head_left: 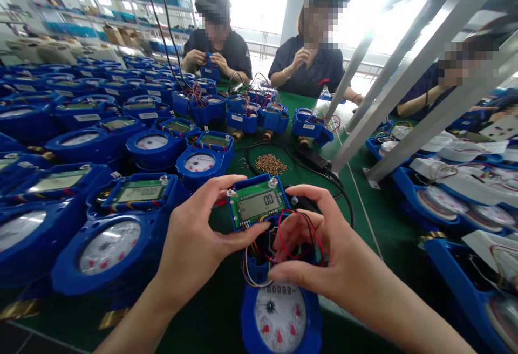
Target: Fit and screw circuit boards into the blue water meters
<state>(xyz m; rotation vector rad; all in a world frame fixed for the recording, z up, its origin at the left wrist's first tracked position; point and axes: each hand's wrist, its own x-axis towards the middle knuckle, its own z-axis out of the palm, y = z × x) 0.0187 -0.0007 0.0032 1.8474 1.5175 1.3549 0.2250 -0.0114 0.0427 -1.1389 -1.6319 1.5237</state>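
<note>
My left hand (202,235) grips a small display module (259,203) by its left side, thumb below and fingers above. The module has a green circuit board in a blue frame, and its screen reads 0.0. Beneath it is a blue water meter (281,316) with a round white dial and red pointers, its upper compartment partly hidden by my hands. Thin red and black wires (301,230) loop between the module and that compartment. My right hand (327,240) curls around these wires, its index finger near the module's right edge and its thumb low by the compartment.
Rows of blue meters (101,240) fill the left side. A pile of small brass screws (271,164) lies ahead on the green mat (360,208), near a black cable (348,197). Metal posts (404,95) and more meters (441,197) stand right. Co-workers (218,46) sit opposite.
</note>
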